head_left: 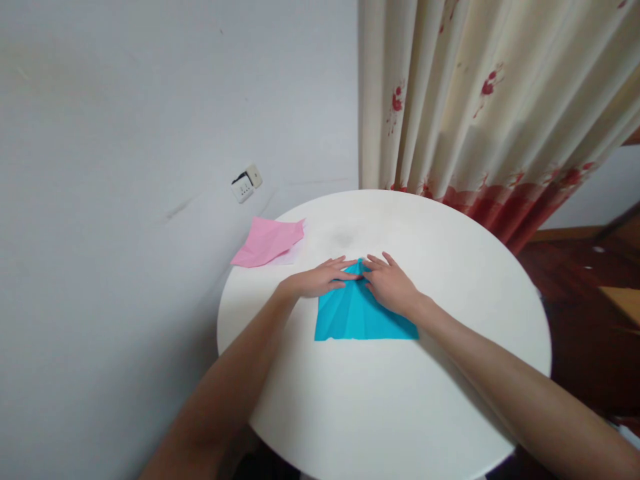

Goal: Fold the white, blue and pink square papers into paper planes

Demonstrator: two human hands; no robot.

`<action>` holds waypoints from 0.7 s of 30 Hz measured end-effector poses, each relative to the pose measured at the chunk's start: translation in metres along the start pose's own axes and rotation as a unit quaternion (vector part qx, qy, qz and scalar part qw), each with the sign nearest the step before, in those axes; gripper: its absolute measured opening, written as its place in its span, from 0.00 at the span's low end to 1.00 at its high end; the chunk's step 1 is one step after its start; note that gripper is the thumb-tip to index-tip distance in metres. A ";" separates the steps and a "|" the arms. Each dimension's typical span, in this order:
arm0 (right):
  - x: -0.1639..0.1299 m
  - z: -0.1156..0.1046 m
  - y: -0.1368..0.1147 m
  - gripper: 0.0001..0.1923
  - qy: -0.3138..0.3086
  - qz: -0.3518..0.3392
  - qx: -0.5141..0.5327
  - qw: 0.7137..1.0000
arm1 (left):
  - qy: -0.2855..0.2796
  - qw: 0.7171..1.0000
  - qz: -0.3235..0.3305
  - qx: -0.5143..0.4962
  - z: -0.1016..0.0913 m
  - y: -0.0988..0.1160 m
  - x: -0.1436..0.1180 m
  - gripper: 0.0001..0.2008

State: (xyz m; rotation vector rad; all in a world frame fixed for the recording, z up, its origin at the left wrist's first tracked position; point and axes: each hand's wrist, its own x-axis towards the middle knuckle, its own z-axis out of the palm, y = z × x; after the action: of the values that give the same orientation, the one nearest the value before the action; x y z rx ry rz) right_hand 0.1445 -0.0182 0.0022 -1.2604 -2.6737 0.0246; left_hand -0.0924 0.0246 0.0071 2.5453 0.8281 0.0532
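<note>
A sheet of blue paper lies on the white round table. Crease lines fan out from its far, narrowed tip toward a wide near edge. On the paper's upper left side rests my left hand, its fingers stretched toward the tip. My right hand lies over the upper right side with its fingers spread, the fingertips touching the paper close to those of the left. Both hands are open, and they partly hide the paper's far end.
Pink paper lies with a white sheet at the table's far left edge, beside the wall. A wall socket is just above it. Behind the table hangs a cream curtain with red flowers.
</note>
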 end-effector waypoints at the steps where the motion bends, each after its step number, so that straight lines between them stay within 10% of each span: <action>1: 0.000 0.000 -0.002 0.17 0.002 -0.003 -0.010 1.000 | 0.005 1.000 0.001 -0.003 0.000 0.000 0.000 0.21; 21: 0.005 -0.004 0.000 0.17 -0.005 -0.014 0.040 0.999 | 0.077 0.994 0.003 0.074 0.002 0.022 0.003 0.16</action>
State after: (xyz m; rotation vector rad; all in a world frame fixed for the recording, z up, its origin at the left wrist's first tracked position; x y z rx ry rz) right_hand 0.1419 -0.0151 0.0065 -1.2012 -2.6707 0.1332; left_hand -0.0779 0.0099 0.0151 2.7108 0.9138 0.1995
